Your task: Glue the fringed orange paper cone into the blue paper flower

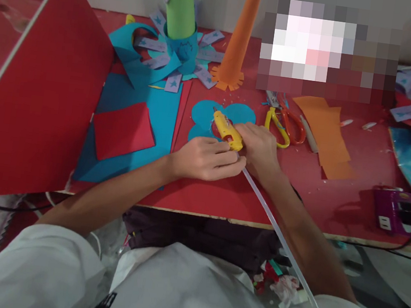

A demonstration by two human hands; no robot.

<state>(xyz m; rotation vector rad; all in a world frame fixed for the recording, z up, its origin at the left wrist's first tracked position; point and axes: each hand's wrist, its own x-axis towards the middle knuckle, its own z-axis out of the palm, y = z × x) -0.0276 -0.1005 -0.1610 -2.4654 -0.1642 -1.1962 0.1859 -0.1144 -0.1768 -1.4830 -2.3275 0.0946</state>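
Note:
A small yellow glue gun is held over a blue paper flower shape on the red table. My right hand is closed round the gun's handle side, its fingertips partly hidden. At the gun's rear end, my left hand pinches a long, translucent glue stick. The stick slants down past my right forearm, beyond the table's front edge. The gun's nozzle points away from me, toward the upper left. Beneath the gun lies a red patch with pale bits, partly covered.
Yellow-handled scissors and red-handled scissors lie right of my hands, beside orange paper strips. An orange paper cone and a green paper tube stand behind. Red paper lies left; a purple box with cables sits right.

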